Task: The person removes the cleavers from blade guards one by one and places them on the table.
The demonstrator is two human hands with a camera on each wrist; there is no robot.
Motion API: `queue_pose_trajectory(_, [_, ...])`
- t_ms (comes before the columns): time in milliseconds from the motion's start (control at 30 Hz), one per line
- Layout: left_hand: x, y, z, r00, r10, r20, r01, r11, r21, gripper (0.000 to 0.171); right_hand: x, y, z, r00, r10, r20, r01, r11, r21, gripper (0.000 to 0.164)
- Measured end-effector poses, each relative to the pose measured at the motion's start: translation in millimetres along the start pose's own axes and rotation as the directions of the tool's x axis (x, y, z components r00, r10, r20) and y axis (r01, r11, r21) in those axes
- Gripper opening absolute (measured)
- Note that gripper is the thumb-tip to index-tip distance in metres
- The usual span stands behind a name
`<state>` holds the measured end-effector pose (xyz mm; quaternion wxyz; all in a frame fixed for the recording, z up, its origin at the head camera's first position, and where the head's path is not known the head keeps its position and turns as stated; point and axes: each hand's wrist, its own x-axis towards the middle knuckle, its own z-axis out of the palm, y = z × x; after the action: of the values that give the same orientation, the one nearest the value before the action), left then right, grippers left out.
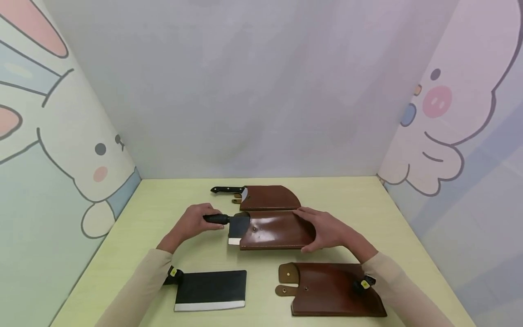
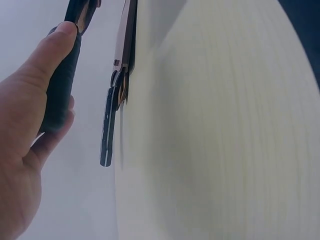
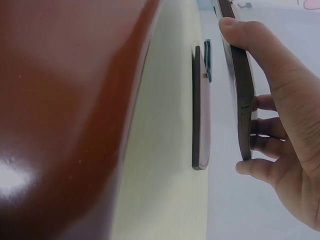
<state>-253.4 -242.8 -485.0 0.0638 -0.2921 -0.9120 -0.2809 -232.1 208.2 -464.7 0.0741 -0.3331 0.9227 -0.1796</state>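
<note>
My left hand [image 1: 197,220] grips the black handle [image 1: 216,219] of a cleaver [image 1: 238,228] whose blade is partly inside a brown leather sheath [image 1: 282,229]. Only the blade's handle-side part shows; the rest is hidden by the leather. At the sheath's right end, my right hand [image 1: 328,229] holds it between thumb and fingers. The left wrist view shows thumb and fingers around the handle [image 2: 62,95]. In the right wrist view, the sheath [image 3: 242,95] stands edge-on, raised off the table, with the thumb on one side and fingers along the other.
Behind lies a smaller knife [image 1: 227,189] in its own brown sheath [image 1: 269,197]. At the front left a bare black-bladed cleaver [image 1: 211,288] lies flat, its handle partly behind my left forearm. Another brown sheath [image 1: 327,290] with strap rests front right, partly under my right forearm.
</note>
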Motion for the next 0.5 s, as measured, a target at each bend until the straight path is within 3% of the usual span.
queue_pose_trajectory(500, [-0.2, -0.7, -1.3, 1.000, -0.008, 0.009, 0.008, 1.000, 0.000, 0.030, -3.6, 3.6, -1.1, 1.000, 0.008, 0.003, -0.008, 1.000, 0.012, 0.109])
